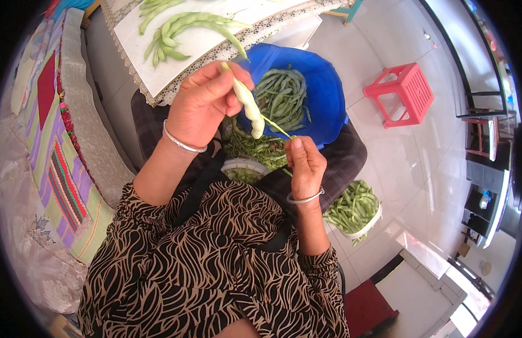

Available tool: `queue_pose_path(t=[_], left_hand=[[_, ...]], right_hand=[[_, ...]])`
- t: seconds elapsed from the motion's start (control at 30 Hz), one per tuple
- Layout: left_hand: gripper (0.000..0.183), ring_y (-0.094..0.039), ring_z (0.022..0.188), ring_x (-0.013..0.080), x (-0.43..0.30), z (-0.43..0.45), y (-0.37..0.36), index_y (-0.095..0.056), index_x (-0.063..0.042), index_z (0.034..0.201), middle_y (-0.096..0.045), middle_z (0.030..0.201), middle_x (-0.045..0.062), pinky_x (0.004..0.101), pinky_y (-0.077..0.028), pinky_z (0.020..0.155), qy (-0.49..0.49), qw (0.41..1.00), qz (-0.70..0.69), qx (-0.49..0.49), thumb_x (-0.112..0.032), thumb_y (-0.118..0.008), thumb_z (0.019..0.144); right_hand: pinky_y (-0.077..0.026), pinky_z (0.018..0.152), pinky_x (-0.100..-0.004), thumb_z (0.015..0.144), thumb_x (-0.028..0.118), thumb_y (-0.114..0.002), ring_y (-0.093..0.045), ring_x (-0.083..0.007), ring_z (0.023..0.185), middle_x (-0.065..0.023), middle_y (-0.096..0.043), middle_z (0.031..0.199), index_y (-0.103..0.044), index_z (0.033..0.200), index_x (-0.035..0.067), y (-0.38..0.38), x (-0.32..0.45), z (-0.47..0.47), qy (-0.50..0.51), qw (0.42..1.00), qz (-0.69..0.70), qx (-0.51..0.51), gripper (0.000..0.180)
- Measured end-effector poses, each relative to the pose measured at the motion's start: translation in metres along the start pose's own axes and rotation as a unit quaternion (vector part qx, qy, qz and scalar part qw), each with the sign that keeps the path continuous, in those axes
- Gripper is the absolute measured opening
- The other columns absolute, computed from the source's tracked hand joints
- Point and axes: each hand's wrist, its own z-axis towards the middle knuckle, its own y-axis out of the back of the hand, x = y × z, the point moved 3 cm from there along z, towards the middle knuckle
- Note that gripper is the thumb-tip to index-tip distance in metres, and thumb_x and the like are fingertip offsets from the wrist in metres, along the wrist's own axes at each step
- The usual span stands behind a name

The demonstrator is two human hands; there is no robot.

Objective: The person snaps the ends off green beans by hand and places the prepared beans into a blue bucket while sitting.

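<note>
My left hand (pixel 206 99) pinches the top end of a pale green bean pod (pixel 249 109) between thumb and fingers. A thin green strip (pixel 275 126) runs from the side of the pod to my right hand (pixel 305 164), which grips its far end. Behind the pod, a blue plastic basin (pixel 328 97) on the lap holds darker green beans (pixel 282 97). Long green bean pods (pixel 193 27) lie on the white-topped table ahead. Green scraps (pixel 261 150) are heaped below the basin, and a white container (pixel 244 164) with more scraps is partly hidden by my clothing.
A white container (pixel 364 230) heaped with green bean pieces stands on the tiled floor at right. Farther off is a pink plastic stool (pixel 402 95). The table's lace-edged cloth (pixel 223 55) borders the basin. A sofa with a striped cover (pixel 62 169) runs along the left.
</note>
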Motion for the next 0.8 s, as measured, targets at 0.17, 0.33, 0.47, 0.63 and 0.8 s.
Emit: queue_pose_path(t=[0.17, 0.33, 0.47, 0.63, 0.8], left_hand=[[0.021, -0.044, 0.073, 0.0110, -0.009, 0.006, 0.015, -0.054, -0.001, 0.100, -0.048, 0.094, 0.008, 0.0234, -0.040, 0.063, -0.012, 0.992, -0.121, 0.021, -0.020, -0.048, 0.095], [0.020, -0.043, 0.078, 0.0130, -0.017, 0.007, 0.023, -0.054, -0.001, 0.101, -0.047, 0.098, 0.009, 0.0244, -0.040, 0.065, -0.025, 0.985, -0.168, 0.027, -0.019, -0.046, 0.095], [0.020, -0.042, 0.077, 0.0126, -0.018, 0.005, 0.022, -0.053, -0.001, 0.103, -0.047, 0.098, 0.008, 0.0241, -0.040, 0.065, -0.022, 0.982, -0.182, 0.033, -0.018, -0.046, 0.096], [0.018, -0.037, 0.073, 0.0116, -0.031, 0.003, 0.014, -0.049, -0.002, 0.103, -0.046, 0.094, 0.005, 0.0234, -0.037, 0.062, -0.018, 0.971, -0.231, 0.062, -0.017, -0.044, 0.096], [0.015, -0.036, 0.074, 0.0110, -0.020, 0.004, 0.010, -0.048, -0.003, 0.100, -0.044, 0.092, 0.004, 0.0226, -0.037, 0.061, 0.018, 0.973, -0.229, 0.024, -0.018, -0.043, 0.096]], right_hand=[[-0.031, 0.049, -0.0198, 0.094, 0.020, -0.053, -0.037, -0.0042, 0.054, 0.0045, -0.045, 0.061, -0.059, 0.079, 0.000, 0.020, -0.024, -0.002, -0.053, 0.996, -0.041, -0.063, 0.025], [-0.037, 0.049, -0.0228, 0.091, 0.018, -0.055, -0.043, -0.0062, 0.053, 0.0010, -0.051, 0.059, -0.060, 0.076, -0.001, 0.040, -0.062, 0.005, -0.090, 0.982, -0.107, -0.129, 0.025], [-0.045, 0.054, -0.0317, 0.087, 0.016, -0.056, -0.058, -0.0227, 0.055, -0.0134, -0.060, 0.063, -0.061, 0.077, 0.000, 0.039, -0.064, 0.012, -0.023, 0.952, -0.272, -0.139, 0.020], [-0.047, 0.056, -0.0357, 0.083, 0.017, -0.057, -0.060, -0.0316, 0.059, -0.0167, -0.060, 0.066, -0.062, 0.076, 0.001, 0.061, -0.075, 0.015, -0.022, 0.910, -0.391, -0.138, 0.018], [-0.047, 0.058, -0.0288, 0.082, 0.012, -0.060, -0.060, -0.0208, 0.060, -0.0139, -0.063, 0.068, -0.065, 0.085, 0.000, 0.036, -0.046, 0.001, -0.027, 0.961, -0.255, 0.104, 0.013]])
